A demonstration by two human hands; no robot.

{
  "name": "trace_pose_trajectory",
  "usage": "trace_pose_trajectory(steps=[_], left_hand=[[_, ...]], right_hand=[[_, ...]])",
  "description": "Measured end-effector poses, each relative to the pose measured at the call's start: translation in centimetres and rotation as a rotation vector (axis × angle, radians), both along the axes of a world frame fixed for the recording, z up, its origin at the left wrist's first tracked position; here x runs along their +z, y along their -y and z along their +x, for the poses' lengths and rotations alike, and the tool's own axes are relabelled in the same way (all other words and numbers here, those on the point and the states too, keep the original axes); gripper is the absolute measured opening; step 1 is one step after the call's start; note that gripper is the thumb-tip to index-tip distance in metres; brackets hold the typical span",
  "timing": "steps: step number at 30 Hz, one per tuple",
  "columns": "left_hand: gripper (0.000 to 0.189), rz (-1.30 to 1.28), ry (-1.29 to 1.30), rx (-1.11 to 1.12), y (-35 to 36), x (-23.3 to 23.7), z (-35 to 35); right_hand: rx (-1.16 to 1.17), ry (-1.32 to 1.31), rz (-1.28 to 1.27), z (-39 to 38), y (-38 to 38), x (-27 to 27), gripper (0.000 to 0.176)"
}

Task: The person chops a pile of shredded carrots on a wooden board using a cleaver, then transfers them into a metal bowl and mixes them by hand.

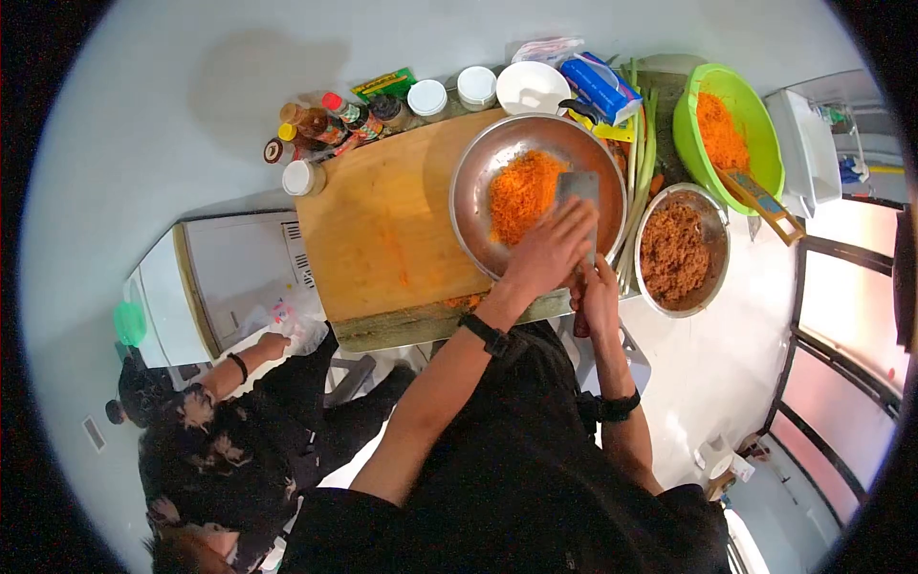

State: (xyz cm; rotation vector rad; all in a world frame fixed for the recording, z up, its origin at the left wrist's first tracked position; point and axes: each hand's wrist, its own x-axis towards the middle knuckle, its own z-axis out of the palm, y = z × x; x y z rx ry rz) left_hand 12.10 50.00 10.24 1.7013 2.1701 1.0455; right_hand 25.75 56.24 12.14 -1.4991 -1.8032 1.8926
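Note:
My right hand (600, 298) is wrapped round the handle of a cleaver (579, 184) at the board's right front edge. The cleaver's flat grey blade is above a wide metal bowl (470, 206). My left hand (550, 247) reaches across from the left, its fingers stretched out against the blade. Inside the bowl, beside the blade, lies a heap of finely shredded carrot (521, 196). The bowl stands on the right part of a wooden cutting board (378, 215), which has orange smears. Part of the handle is hidden by my fingers.
A green basin (773, 153) holds more shredded carrot and a grater (765, 206). Right of the board stands a bowl of brown crumbly food (676, 253). Bottles (316, 124), jars (427, 98) and a white bowl (533, 88) line the wall. Another person (229, 430) is at lower left.

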Motion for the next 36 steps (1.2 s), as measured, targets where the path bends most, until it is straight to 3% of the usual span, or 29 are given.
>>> trace_pose_trajectory(steps=[2,6,8,13,16,18,20,22,24,26,28,30,31,32,34,35,36], left_hand=[[0.047,-0.282,-0.004,0.284,0.4,-1.9,0.3],[0.049,-0.207,-0.085,0.227,2.3,1.2,0.3],[0.051,-0.125,-0.124,-0.057,3.2,1.9,0.8],[0.053,-0.28,-0.107,0.06,6.4,-0.1,-0.6],[0.055,-0.276,-0.149,0.209,6.7,0.7,-1.6],[0.056,-0.198,-0.169,0.29,6.0,2.0,-1.6],[0.052,-0.186,-0.265,0.183,5.1,3.4,-1.9],[0.05,-0.187,-0.357,0.087,4.8,3.5,-2.0],[0.035,-0.23,-0.454,-0.051,4.5,2.6,-2.0],[0.03,-0.208,-0.447,-0.049,4.9,1.8,-2.3],[0.025,-0.189,-0.44,-0.043,5.5,1.2,-2.7],[0.028,0.006,-0.535,-0.006,6.3,0.7,-2.7],[0.028,0.011,-0.533,-0.013,6.5,0.4,-3.0],[0.033,0.014,-0.536,-0.049,6.7,0.1,-3.0],[0.037,0.018,-0.522,-0.099,6.6,-0.2,-1.7],[0.039,0.026,-0.507,-0.197,6.5,-0.3,-1.3],[0.042,0.03,-0.493,-0.289,6.5,0.1,-1.2]], right_hand=[[-0.122,-0.004,-0.203,-0.9,-0.2,1.7,0.02],[-0.082,-0.016,-0.004,-1.3,-1.1,-0.5,0.02],[-0.1,-0.022,0.03,-1.8,-1.6,-3.0,0.021],[-0.131,-0.055,0.102,-2.7,-1.7,-2.8,0.025],[-0.12,-0.117,0.0,-3.1,-2.4,-1.9,0.024],[0.315,-0.012,0.923,-2.7,-2.1,-0.7,0.018],[0.422,0.086,0.921,-1.6,-2.6,-2.0,0.02],[0.777,0.202,1.074,-1.3,-2.4,-0.5,0.051],[0.866,0.225,1.087,-0.7,-2.0,0.3,0.047],[0.959,0.139,1.291,0.0,-1.7,-0.1,0.039],[0.933,0.158,1.215,0.0,-1.8,0.9,0.036],[0.633,0.225,0.656,0.1,-1.6,2.5,0.033],[0.69,0.236,0.453,0.0,-2.1,3.3,0.038],[0.679,0.248,0.452,-0.3,-2.5,3.8,0.038],[0.814,0.284,-0.243,-0.7,-2.9,4.2,0.038],[0.856,0.083,0.2,0.0,-2.5,2.1,0.037],[0.855,0.081,0.199,-0.1,-2.5,1.4,0.037]])
